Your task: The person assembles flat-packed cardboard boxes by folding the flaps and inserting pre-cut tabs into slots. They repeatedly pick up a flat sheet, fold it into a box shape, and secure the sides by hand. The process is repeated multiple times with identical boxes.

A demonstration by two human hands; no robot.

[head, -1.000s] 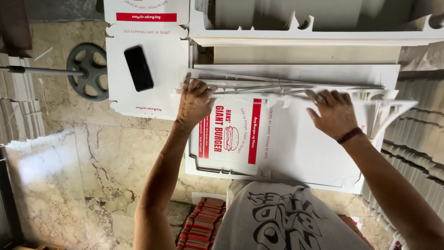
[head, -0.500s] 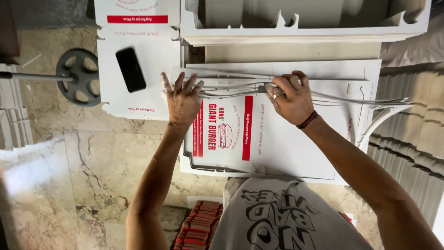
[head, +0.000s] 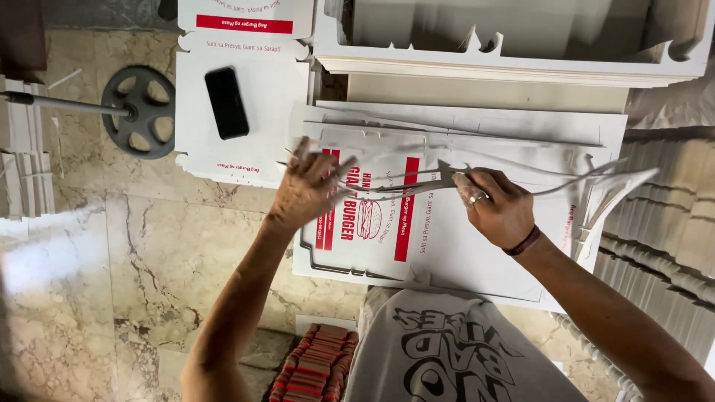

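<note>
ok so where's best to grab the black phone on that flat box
Probably grip the phone across its two long edges, coming straight down from above. It lies flat, face up and slightly tilted on the flat white box, clear of both hands, with its narrow width suiting a pinch.

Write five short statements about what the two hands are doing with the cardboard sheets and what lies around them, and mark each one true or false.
1. The left hand and the right hand both grip the raised flat cardboard sheets. True.
2. A black phone lies on a white carton blank. True.
3. The phone is in the right hand. False: it lies apart on the blank, past the left hand.
4. The right wrist wears a dark band. True.
5. The floor is green carpet. False: it is pale marble-like tile.
</note>
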